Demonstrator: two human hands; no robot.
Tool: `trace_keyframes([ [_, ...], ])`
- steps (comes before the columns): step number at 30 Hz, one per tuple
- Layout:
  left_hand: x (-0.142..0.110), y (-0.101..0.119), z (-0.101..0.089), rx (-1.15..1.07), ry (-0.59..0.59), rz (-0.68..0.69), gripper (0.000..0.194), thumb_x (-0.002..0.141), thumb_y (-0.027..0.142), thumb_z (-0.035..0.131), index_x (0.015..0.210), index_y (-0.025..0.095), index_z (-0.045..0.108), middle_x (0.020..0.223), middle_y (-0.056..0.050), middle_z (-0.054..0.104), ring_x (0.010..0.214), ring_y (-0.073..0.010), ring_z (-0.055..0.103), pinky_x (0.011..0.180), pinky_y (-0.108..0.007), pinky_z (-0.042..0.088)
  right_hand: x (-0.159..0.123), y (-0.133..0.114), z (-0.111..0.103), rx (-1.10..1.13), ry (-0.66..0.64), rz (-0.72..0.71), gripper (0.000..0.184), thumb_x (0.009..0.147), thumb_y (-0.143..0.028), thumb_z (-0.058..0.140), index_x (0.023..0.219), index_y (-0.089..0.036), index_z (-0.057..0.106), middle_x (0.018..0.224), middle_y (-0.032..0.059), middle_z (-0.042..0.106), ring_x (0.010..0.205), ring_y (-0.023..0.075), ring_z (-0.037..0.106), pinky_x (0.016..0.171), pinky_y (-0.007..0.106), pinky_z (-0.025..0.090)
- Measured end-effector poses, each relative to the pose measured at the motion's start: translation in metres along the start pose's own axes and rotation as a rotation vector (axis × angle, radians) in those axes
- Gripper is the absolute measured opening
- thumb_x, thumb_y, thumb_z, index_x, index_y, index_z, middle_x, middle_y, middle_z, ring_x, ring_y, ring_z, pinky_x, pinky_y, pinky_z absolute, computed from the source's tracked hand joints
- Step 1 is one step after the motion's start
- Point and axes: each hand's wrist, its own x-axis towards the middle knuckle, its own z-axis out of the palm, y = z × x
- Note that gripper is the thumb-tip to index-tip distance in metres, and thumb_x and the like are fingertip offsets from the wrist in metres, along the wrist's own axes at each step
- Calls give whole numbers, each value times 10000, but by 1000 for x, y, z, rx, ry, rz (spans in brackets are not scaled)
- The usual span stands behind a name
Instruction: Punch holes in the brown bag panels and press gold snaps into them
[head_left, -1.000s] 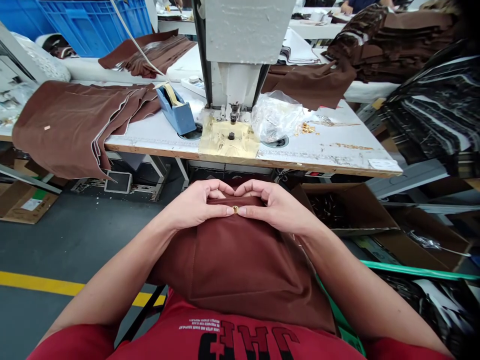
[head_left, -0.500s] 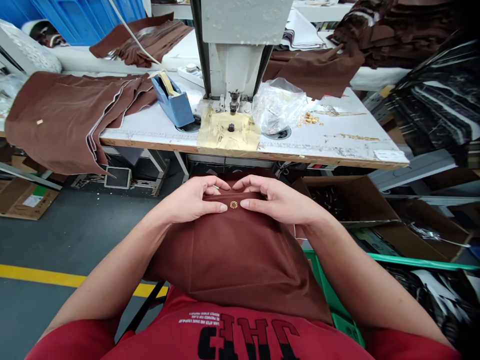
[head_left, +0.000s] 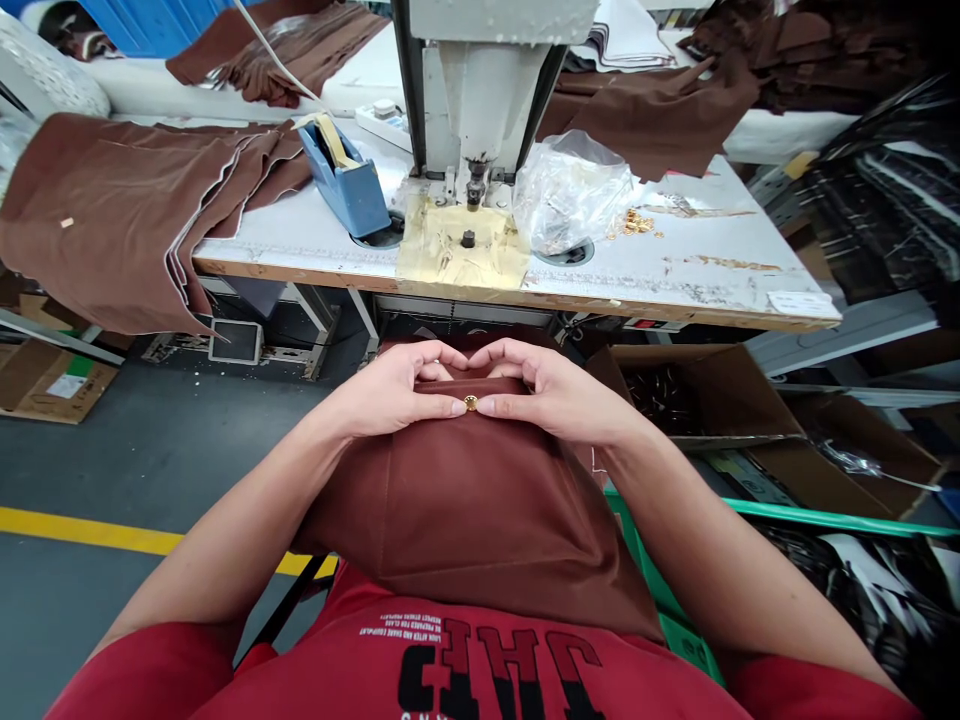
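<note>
Brown fabric (head_left: pixel 480 490) lies over my lap, its folded upper edge held between both hands. A round gold snap button (head_left: pixel 471 403) sits on the cloth just below that edge. My left hand (head_left: pixel 409 395) grips the edge from the left, thumb tip touching the button's side. From the right, my right hand (head_left: pixel 544 392) pinches the same edge, its thumb against the button's other side. The index fingers of both hands meet behind the fold. Beyond the hands stands a press machine (head_left: pixel 487 110) with a small dark die (head_left: pixel 468 239) on its taped base.
A blue tape dispenser (head_left: pixel 352 195) stands left of the press, beside stacked brown cloth pieces (head_left: pixel 112 210). To its right are a clear plastic bag (head_left: pixel 574 190) and loose gold parts (head_left: pixel 637 223). Cardboard boxes (head_left: pixel 712 400) and a green crate (head_left: pixel 825 518) stand at the right.
My thumbs have moved inward and now touch the gold button from both sides. My index fingertips have come together behind the fold. The view has tilted slightly down.
</note>
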Motion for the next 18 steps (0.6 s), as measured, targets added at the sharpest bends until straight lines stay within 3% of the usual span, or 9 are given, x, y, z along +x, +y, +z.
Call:
trace_keyframes([
  [8,0,-1,2,-2,31,-4,501,777,336,762,1216,157,600,921,-44,713,810,-164,659,710,-253,488,4,5,4,15,12,-9,380,855,-280,693,1199,-208,550,1005,27,712,869,183,671,752,294,533],
  [11,-1,-10,-6,58,-31,-42,385,789,369,747,1101,163,654,871,-35,715,757,-162,651,651,-241,468,7,9,0,-114,12,-23,411,863,-319,689,1231,-209,544,1041,41,715,927,204,677,803,325,543],
  [13,-1,-24,-16,100,-40,-113,294,786,394,743,947,156,683,829,-42,718,718,-164,645,609,-236,448,10,12,-2,-338,121,-44,399,869,-319,684,1233,-210,566,1137,65,702,1038,236,660,905,376,524],
  [16,3,-48,-32,33,185,-204,318,727,429,788,815,150,664,756,-40,711,638,-148,624,553,-222,417,20,13,2,-694,322,-81,331,892,-313,664,1201,-209,610,1228,84,677,1148,277,621,997,425,478],
  [18,8,-60,-41,-90,412,-198,368,667,440,833,781,145,645,714,-29,699,590,-128,598,538,-214,411,29,10,12,-764,318,-101,310,921,-338,637,1203,-214,606,1202,75,694,1107,266,648,961,403,507],
])
